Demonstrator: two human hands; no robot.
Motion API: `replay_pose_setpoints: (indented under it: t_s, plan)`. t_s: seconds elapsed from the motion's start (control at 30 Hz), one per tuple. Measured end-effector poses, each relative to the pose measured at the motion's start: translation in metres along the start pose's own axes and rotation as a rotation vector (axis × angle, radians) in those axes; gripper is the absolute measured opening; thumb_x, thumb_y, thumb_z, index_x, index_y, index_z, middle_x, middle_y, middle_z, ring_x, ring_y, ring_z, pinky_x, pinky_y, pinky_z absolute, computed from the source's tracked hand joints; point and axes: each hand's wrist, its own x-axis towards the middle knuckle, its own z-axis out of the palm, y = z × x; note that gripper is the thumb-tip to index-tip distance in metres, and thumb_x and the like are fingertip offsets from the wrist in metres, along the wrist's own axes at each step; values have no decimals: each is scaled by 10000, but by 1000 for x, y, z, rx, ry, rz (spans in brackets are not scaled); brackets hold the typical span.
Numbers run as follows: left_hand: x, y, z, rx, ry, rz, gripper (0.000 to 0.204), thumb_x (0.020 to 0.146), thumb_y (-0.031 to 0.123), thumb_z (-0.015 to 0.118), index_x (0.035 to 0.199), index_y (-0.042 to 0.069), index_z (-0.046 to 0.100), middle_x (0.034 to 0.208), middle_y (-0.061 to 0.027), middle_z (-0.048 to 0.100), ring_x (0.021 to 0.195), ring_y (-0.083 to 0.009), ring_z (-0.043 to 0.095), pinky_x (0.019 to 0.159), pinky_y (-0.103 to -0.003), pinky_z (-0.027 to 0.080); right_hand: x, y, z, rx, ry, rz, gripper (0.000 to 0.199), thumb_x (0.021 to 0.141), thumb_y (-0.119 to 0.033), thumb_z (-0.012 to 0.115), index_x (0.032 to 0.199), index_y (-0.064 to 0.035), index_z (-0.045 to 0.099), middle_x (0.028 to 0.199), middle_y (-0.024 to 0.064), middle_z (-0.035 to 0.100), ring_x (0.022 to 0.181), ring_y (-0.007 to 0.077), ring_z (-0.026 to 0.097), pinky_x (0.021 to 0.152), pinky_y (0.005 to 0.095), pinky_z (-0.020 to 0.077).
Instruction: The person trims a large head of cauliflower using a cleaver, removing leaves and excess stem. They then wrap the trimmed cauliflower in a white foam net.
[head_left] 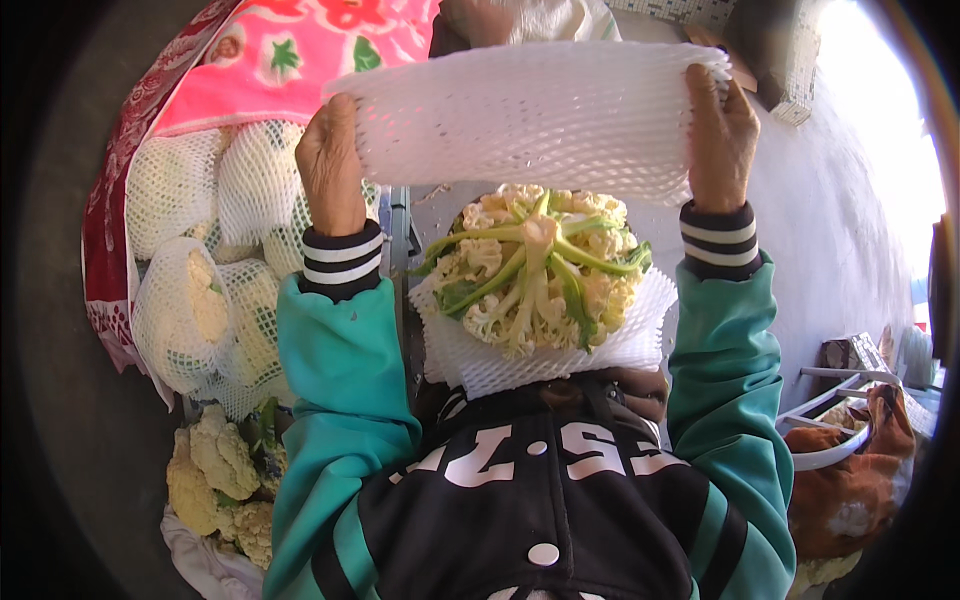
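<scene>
Between my two hands a white foam net sleeve (525, 120) is stretched out sideways, held up in front of me. My left hand (332, 160) grips its left end, and my right hand (722, 140) grips its right end, fingers closed on the mesh. Below the sleeve a cauliflower (540, 265) rests stem up on my lap, its green leaf stalks spreading outward. Another piece of white foam netting (540, 370) lies under that cauliflower. Neither hand touches the cauliflower.
On the left, several net-wrapped cauliflowers (180, 310) are stacked beside a pink patterned blanket (300, 60). Bare cauliflowers (215, 460) sit nearer, at lower left. At right stands a white-framed chair (830, 450) with a brown cloth (860, 480) on it.
</scene>
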Motion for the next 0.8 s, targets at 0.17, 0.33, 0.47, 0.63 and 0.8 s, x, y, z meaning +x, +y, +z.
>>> replay_pose_setpoints:
  t_s: [0.17, 0.33, 0.47, 0.63, 0.8]
  plan:
    - [-25, -3, -1, 166, -217, -17, 345, 948, 329, 644, 1095, 17, 658, 809, 23, 601, 733, -35, 510, 644, -210, 433, 1, 9, -37, 149, 284, 70, 233, 930, -219, 672, 1049, -20, 658, 904, 3, 664, 722, 72, 578, 642, 221, 464]
    - [-60, 0, 12, 429, -560, -4, 295, 854, 191, 746, 1070, 14, 649, 905, -62, 656, 803, -139, 615, 744, -263, 503, -23, 11, -69, 143, 324, -23, 275, 920, -191, 674, 1099, 11, 621, 998, 73, 675, 872, 137, 638, 803, 266, 510]
    - [-80, 1, 35, 552, -739, 123, 403, 856, 302, 730, 1121, 18, 621, 1025, -141, 629, 914, -257, 625, 820, -351, 504, -45, 13, -79, 129, 393, 135, 242, 934, -153, 645, 1110, 9, 614, 1006, 62, 676, 891, 129, 635, 803, 257, 499]
    - [-96, 6, 59, 762, -902, 294, 494, 878, 425, 668, 1183, 44, 592, 1059, -176, 582, 1024, -339, 576, 905, -425, 464, -64, 19, -92, 134, 411, 197, 194, 933, -148, 641, 1082, -24, 640, 979, 42, 679, 841, 117, 636, 740, 241, 498]
    - [-89, 8, 65, 847, -1040, 232, 419, 871, 371, 676, 1154, 70, 605, 1060, -168, 574, 1017, -351, 580, 870, -415, 477, -79, 24, -96, 77, 404, 275, 225, 914, -170, 670, 1086, -28, 643, 951, 42, 680, 822, 115, 631, 715, 245, 499]
